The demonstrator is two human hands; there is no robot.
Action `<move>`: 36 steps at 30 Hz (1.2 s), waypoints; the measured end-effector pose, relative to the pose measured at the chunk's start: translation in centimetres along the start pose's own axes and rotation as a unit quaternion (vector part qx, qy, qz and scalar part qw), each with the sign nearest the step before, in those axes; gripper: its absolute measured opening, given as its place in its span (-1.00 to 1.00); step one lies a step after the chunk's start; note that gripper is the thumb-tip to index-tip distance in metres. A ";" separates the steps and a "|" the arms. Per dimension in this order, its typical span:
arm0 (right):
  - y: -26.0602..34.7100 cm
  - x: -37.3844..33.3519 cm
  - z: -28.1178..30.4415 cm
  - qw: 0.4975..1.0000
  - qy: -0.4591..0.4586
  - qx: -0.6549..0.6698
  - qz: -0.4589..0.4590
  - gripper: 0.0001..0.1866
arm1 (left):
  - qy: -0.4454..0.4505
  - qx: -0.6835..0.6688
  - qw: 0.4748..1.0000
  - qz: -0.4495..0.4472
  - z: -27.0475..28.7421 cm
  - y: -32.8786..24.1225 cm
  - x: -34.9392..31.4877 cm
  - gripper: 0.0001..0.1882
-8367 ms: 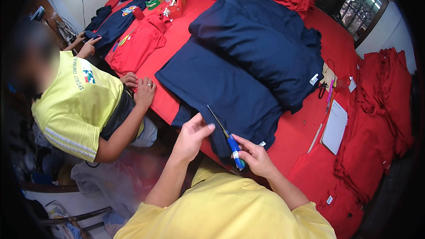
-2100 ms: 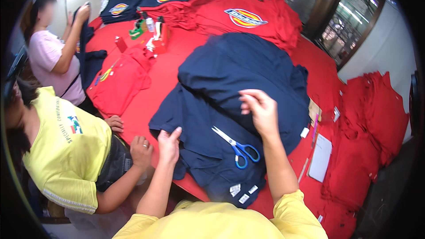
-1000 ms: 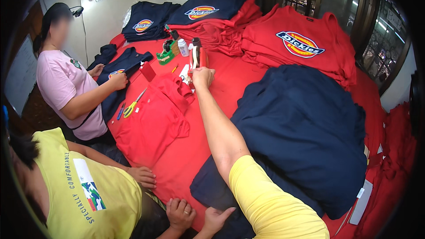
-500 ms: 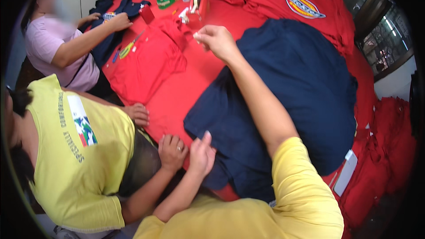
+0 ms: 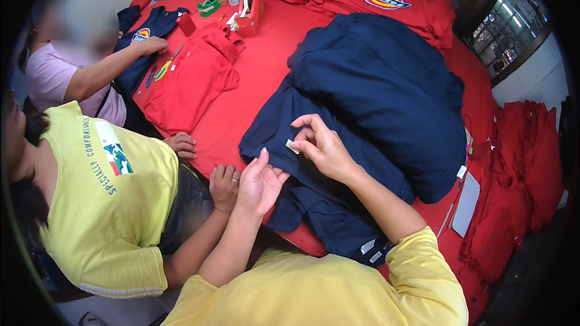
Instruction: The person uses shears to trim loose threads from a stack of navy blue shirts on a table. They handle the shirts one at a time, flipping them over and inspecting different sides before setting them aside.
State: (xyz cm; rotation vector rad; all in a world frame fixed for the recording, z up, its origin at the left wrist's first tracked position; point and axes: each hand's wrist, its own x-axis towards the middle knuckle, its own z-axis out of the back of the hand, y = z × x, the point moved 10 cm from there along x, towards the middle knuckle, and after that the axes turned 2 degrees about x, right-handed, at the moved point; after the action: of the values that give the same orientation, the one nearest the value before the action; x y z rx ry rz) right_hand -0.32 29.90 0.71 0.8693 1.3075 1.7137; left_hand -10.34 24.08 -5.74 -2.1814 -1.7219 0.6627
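Observation:
My right hand [image 5: 323, 147] pinches a small white label [image 5: 292, 145] between thumb and fingers, just above a navy garment [image 5: 284, 127] lying flat on the red table [image 5: 266, 66]. My left hand [image 5: 260, 182] rests open, palm up, on the near edge of that navy garment, fingers spread close to the label. A bigger heap of navy garments [image 5: 380, 84] lies behind and to the right of both hands.
A person in a yellow shirt [image 5: 103, 199] sits at my left, hands [image 5: 225, 184] on the table edge. A person in pink [image 5: 66, 78] works farther left with scissors [image 5: 164, 67]. Red garments [image 5: 187, 81], a tape dispenser [image 5: 209, 5] and a red box [image 5: 249, 18] lie beyond; red piles [image 5: 519, 193] at right.
My right arm has come back from the far red box and now holds a small white label over the navy garment. My left hand has turned palm up beside it.

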 end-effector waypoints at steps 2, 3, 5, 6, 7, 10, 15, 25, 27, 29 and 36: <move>0.5 0.2 -0.4 0.999 0.003 -0.026 0.036 -0.73 | -0.009 0.000 1.000 0.000 0.6 0.2 -0.1 -0.65; 0.6 0.3 -0.6 0.998 0.005 -0.039 0.055 -0.74 | -0.013 -0.002 1.000 0.003 1.1 0.4 0.0 -0.66; 0.7 0.4 -1.2 0.992 0.000 -0.095 0.087 -0.72 | -0.028 0.001 1.000 0.001 2.2 0.9 0.0 -0.68; 0.9 0.4 -1.3 0.987 -0.002 -0.124 0.103 -0.71 | -0.037 0.006 0.999 -0.003 2.7 1.1 0.1 -0.70; 0.7 0.4 -1.3 0.980 -0.004 -0.173 0.094 -0.68 | -0.047 0.012 0.999 -0.007 2.4 1.0 0.0 -0.72; 0.1 0.6 -1.1 0.956 -0.006 -0.286 0.065 -0.62 | -0.059 0.026 0.997 -0.037 0.3 0.1 -0.6 -0.79; -0.9 -0.4 -2.5 0.960 0.000 -0.250 0.127 -0.59 | -0.125 0.077 0.988 -0.055 3.1 0.5 0.9 -0.86; -1.5 -2.9 -1.2 0.990 0.039 -0.122 0.054 -0.38 | -0.139 0.054 0.989 -0.024 4.0 2.6 1.0 -0.78; -1.0 -5.4 0.9 0.994 0.021 -0.103 0.042 -0.21 | -0.121 0.066 0.990 -0.021 3.2 2.5 1.1 -0.59; 0.8 -9.6 3.9 0.986 -0.022 -0.163 0.026 -0.19 | -0.082 0.020 0.996 0.000 1.7 2.9 0.6 -0.46; -5.3 -27.3 12.7 0.838 -0.151 -0.489 -0.190 -0.28 | -0.061 -0.013 0.997 -0.045 2.6 5.8 0.0 -0.31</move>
State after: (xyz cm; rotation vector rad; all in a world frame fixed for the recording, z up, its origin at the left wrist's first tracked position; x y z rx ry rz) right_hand 24.01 11.72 -2.98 0.2167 0.2370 1.5362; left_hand -6.82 22.47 -10.85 -2.1056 -1.8861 0.7690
